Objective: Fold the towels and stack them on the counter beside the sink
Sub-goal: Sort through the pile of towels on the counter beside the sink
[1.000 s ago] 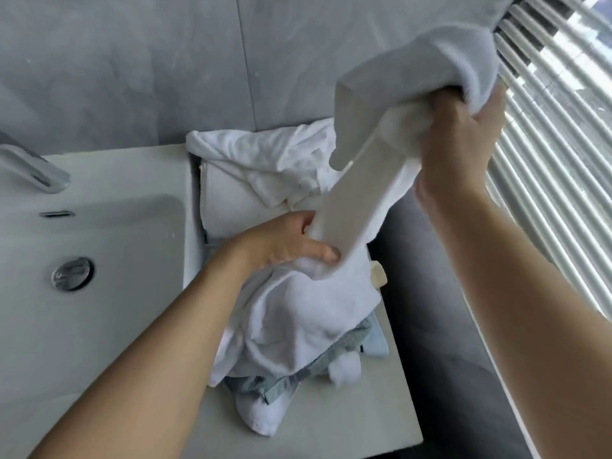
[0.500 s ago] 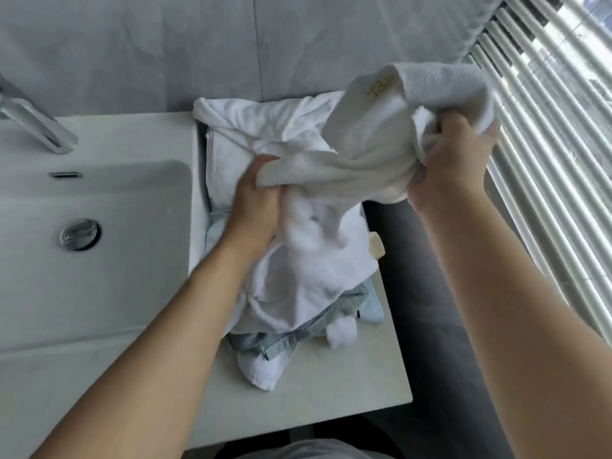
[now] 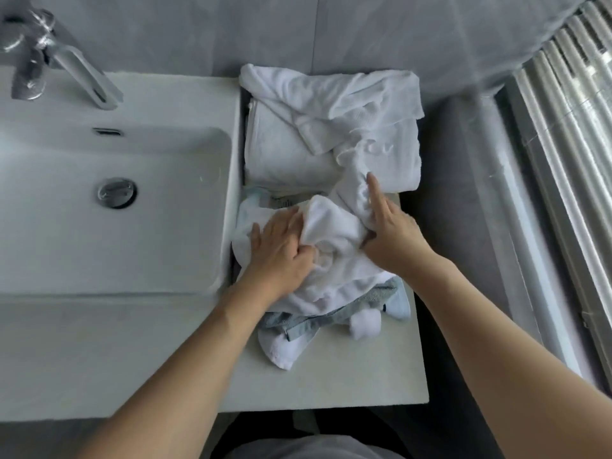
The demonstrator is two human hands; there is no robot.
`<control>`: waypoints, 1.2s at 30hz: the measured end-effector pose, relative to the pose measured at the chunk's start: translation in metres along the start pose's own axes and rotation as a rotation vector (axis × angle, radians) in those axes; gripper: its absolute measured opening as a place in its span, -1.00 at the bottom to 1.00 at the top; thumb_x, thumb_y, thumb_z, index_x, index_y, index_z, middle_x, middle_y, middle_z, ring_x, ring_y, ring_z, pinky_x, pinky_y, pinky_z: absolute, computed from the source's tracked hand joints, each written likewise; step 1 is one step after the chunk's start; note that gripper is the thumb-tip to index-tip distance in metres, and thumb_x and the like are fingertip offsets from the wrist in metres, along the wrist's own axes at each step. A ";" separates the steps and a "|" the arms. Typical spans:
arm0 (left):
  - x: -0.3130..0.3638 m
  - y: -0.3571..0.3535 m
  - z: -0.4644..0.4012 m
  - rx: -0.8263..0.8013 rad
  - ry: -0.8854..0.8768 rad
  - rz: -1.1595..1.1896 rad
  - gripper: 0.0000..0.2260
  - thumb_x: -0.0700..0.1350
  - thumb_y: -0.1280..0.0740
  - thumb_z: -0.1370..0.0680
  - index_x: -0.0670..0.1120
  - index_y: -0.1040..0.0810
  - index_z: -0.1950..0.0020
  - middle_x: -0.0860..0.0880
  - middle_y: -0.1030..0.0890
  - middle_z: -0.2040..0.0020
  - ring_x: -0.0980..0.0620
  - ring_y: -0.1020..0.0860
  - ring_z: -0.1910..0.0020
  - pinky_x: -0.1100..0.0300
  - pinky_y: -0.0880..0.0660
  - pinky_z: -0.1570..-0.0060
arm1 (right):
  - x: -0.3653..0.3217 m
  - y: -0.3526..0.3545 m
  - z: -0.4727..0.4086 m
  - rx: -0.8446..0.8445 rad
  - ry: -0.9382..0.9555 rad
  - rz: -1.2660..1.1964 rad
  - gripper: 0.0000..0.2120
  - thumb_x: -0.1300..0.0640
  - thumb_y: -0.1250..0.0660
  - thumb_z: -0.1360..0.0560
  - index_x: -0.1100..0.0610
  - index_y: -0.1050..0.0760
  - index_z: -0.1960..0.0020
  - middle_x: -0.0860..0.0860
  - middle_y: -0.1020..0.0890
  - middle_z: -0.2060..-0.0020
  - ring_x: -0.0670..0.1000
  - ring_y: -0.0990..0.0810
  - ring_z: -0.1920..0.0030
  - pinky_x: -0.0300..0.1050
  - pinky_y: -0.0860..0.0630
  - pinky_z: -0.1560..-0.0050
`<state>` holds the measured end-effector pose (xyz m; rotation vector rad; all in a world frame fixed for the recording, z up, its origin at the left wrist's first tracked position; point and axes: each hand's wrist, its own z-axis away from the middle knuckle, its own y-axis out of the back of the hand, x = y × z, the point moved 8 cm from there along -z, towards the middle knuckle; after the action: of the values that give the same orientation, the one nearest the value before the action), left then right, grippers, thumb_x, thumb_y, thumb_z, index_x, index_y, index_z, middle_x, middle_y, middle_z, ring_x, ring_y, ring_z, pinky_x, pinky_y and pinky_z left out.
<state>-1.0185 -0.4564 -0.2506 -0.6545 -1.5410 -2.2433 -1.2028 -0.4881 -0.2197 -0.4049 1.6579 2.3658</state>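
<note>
Both hands work a crumpled white terry towel (image 3: 334,246) lying on the pale stone surface (image 3: 347,369) right of the white sink (image 3: 116,207). The left hand (image 3: 281,250) has its grip closed on a bunched fold, probably to anchor it. The right hand (image 3: 390,233) pinches cloth with forefinger extended, seemingly tracing an edge toward the folded white towel (image 3: 284,154).

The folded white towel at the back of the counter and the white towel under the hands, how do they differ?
The folded white towel lies flat and squared against the sink's edge; the crumpled white towel is bunched in loose wrinkles. No hand touches the folded one; the left hand and right hand both work the crumpled one. The crumpled one lies on a grey-blue towel. Both are white and lie on the counter.
</note>
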 end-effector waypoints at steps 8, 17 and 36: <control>-0.026 -0.027 -0.027 -0.129 0.044 -0.041 -0.24 0.16 0.03 -0.38 -0.03 -0.19 -0.59 -0.06 -0.23 -0.57 -0.08 -0.10 -0.57 -0.07 0.16 -0.54 | 0.012 -0.052 -0.002 -0.323 -0.193 -0.072 -0.21 0.25 -0.14 -0.48 0.06 0.19 -0.59 -0.01 0.09 -0.57 0.10 0.09 -0.56 0.12 0.02 -0.54; 0.007 0.075 -0.073 0.126 0.166 0.612 -0.66 -0.03 -0.25 -0.35 0.06 -0.48 -0.13 -0.01 -0.45 -0.26 0.01 -0.46 -0.22 0.15 -0.39 -0.10 | 0.020 0.058 -0.045 0.126 -0.213 -0.664 -0.60 -0.03 -0.18 -0.59 -0.03 -0.40 -0.41 -0.03 -0.43 -0.36 -0.10 -0.48 -0.10 -0.23 -0.38 0.01; 0.052 0.146 -0.255 0.468 -0.260 -0.283 -0.79 -0.02 -0.26 -0.58 -0.13 -0.58 0.01 -0.17 -0.61 -0.03 -0.26 -0.52 -0.03 -0.01 -0.32 0.02 | 0.014 0.097 -0.214 0.133 -0.024 -0.070 -0.19 -0.06 -0.34 -0.47 -0.08 0.02 -0.59 0.04 -0.11 -0.55 0.14 -0.13 -0.52 0.10 -0.12 -0.49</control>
<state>-1.0312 -0.7474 -0.1861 -0.6335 -2.3151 -1.9127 -1.2278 -0.7219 -0.2089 -0.4015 1.7484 2.1865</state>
